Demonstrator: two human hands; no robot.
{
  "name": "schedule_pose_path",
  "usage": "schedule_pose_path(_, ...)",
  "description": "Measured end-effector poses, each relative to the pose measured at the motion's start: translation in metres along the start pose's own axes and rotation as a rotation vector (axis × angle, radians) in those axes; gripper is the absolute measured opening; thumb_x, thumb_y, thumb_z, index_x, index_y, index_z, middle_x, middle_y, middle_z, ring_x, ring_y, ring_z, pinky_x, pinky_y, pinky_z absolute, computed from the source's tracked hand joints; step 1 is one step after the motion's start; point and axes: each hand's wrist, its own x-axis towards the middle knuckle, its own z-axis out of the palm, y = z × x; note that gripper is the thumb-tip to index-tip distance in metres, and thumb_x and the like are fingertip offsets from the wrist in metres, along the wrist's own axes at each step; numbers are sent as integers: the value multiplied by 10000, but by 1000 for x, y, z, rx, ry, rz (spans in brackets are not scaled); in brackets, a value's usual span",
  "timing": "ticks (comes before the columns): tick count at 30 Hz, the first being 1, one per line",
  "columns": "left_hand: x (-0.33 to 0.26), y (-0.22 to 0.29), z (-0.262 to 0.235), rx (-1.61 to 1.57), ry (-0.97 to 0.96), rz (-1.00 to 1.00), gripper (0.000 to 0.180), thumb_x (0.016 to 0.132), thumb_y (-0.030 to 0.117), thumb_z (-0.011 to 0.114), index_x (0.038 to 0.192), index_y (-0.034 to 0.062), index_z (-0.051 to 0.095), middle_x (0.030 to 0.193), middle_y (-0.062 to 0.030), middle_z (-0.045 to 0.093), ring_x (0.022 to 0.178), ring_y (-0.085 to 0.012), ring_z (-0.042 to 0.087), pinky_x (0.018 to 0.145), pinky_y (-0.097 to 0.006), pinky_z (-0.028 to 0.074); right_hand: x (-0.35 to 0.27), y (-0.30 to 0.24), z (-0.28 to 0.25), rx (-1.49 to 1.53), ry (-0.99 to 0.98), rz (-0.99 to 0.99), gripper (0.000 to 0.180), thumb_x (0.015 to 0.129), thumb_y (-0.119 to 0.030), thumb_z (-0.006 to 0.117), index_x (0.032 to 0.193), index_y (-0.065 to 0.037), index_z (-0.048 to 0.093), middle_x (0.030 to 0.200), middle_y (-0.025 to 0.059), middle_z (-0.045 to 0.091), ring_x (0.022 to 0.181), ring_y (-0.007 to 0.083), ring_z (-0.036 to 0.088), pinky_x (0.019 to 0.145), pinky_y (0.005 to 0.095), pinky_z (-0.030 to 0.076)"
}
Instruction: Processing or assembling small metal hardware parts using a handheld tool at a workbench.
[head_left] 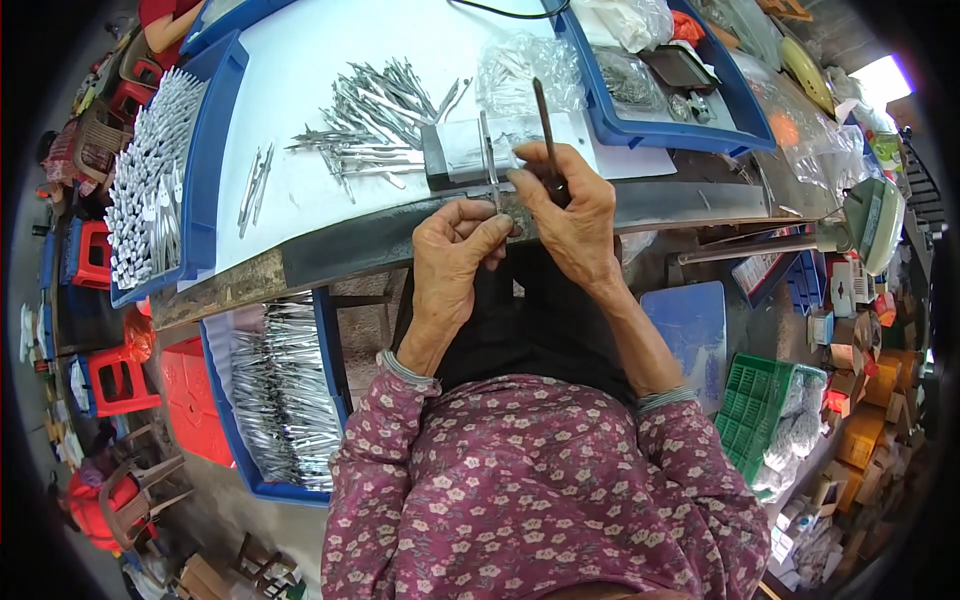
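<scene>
My left hand [448, 248] is closed at the table's front edge, thumb and fingers pinching a slim silvery metal instrument [489, 150] that stands up from the grip. To its right, my right hand [578, 212] is wrapped round a thin dark rod-shaped tool [544, 115] pointing away from me; its exact kind does not show. The right thumb and forefinger are close to the metal instrument, and I cannot tell if they touch it. Just beyond the hands lies a grey metal block [455, 160]. Similar slim metal instruments form a loose pile [385, 110] behind it.
A few instruments [256, 190] lie apart at left, near a blue tray [212, 150] full of white-ended ones. A clear plastic bag [530, 70] and another blue tray [660, 132] sit behind. Below the table, a blue crate [290, 490] holds many instruments. A lamp [868, 225] stands right.
</scene>
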Motion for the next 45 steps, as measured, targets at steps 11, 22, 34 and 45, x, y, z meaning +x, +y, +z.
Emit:
schedule_pose_path(11, -1, -8, 0, -41, -50, -24, 171, 757, 54, 689, 859, 10, 558, 684, -30, 607, 557, -73, 538, 489, -175, 398, -7, 2, 6, -4, 22, -37, 200, 791, -45, 642, 983, -14, 598, 744, -21, 572, 622, 22, 463, 550, 179, 397)
schedule_pose_path(22, -3, -12, 0, -95, -93, -57, 172, 772, 68, 675, 869, 7, 547, 671, -21, 589, 560, -78, 519, 513, -190, 389, -11, 2, 8, -13, 62, -35, 221, 767, -43, 632, 980, -2, 589, 768, 87, 612, 599, 112, 550, 538, 249, 441)
schedule_pose_path(34, -3, -15, -1, -32, -107, -48, 153, 783, 48, 653, 856, 15, 522, 641, -9, 565, 529, -58, 494, 475, -173, 375, -13, 12, 9, -39, 9, -59, 215, 762, -35, 636, 969, -2, 593, 791, 112, 611, 638, 168, 589, 559, 272, 453)
schedule_pose_path(45, -1, -19, -9, 23, -191, 12, 153, 775, 46, 668, 811, 39, 520, 628, 4, 568, 497, -28, 456, 440, -159, 337, -14, 10, 4, 3, -94, -100, 220, 753, -43, 648, 962, 3, 600, 717, 102, 598, 610, 145, 582, 542, 268, 454)
